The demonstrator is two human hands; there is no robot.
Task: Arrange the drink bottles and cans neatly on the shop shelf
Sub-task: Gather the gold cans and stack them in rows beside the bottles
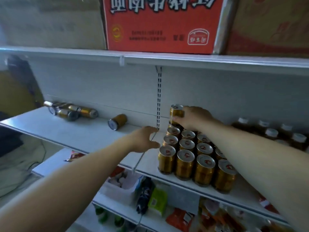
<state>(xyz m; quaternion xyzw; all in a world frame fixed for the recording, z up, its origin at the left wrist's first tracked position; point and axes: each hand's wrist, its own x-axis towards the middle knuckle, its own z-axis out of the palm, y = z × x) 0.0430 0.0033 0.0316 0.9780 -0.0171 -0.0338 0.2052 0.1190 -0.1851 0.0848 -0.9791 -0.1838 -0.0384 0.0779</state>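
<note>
Right hand [194, 118] grips can [176, 113], likely seating it atop back of block [192, 158]; left hand [144, 139] open, empty, near wire divider [142, 156].

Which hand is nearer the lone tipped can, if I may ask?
Left. The left hand is right of the lone can; the right hand grips another can farther right.

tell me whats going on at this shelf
A person is stocking a white metal shop shelf. Their right hand grips a gold drink can, upright at the back of a neat block of matching upright cans. The left hand is open beside the block, holding nothing. More gold cans lie on their sides further left, and white-capped brown bottles stand on the right.
</note>
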